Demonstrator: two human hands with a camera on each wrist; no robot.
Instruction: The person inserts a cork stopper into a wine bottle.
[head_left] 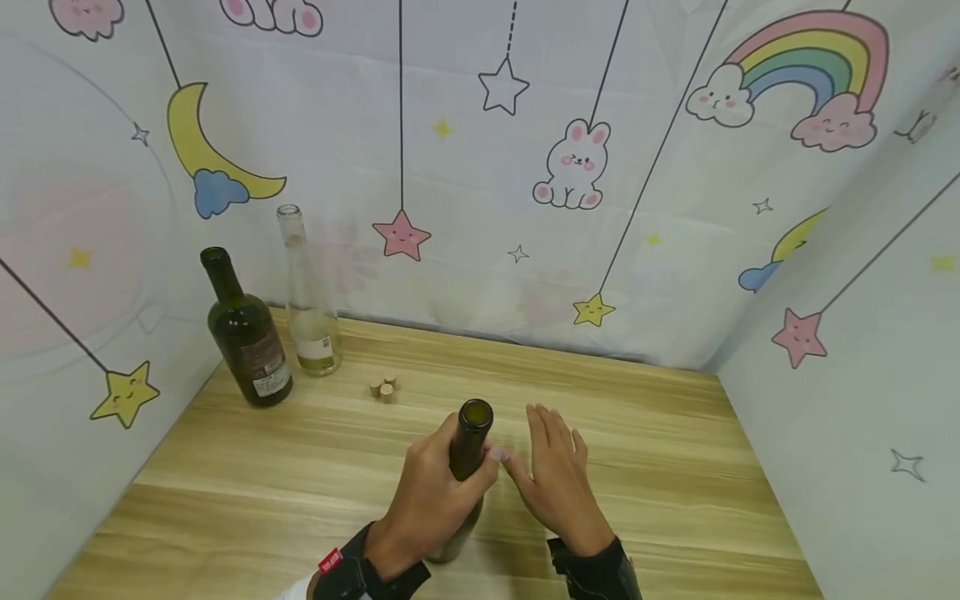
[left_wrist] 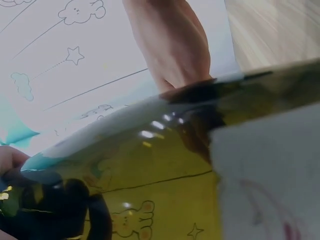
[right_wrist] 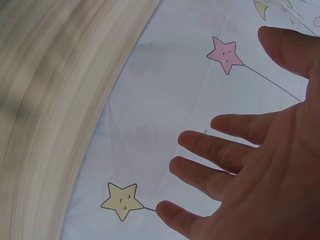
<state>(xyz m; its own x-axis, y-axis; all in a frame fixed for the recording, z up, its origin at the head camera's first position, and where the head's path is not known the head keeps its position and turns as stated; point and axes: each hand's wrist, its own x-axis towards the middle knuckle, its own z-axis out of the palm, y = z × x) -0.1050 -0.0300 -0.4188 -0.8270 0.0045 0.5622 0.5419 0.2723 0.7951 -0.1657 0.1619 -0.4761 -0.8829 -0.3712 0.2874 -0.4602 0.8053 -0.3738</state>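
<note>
My left hand (head_left: 438, 487) grips a dark green glass bottle (head_left: 471, 442) round its neck, with the uncorked mouth pointing up toward the head camera. The bottle's lower body is largely hidden behind that hand and wrist. In the left wrist view the bottle's glass (left_wrist: 155, 145) looks yellow-green, with a pale label (left_wrist: 270, 170) on its side. Just right of the bottle is my right hand (head_left: 558, 479), its fingers extended and the thumb out toward the left thumb. The right wrist view shows the same hand (right_wrist: 260, 165) with fingers spread and nothing in it.
A dark wine bottle (head_left: 251, 342) and a clear glass bottle (head_left: 311, 312) stand at the back left of the wooden table (head_left: 637, 433). Several small corks (head_left: 386, 390) sit nearby. A printed cloth (head_left: 465, 167) walls the table's back and sides.
</note>
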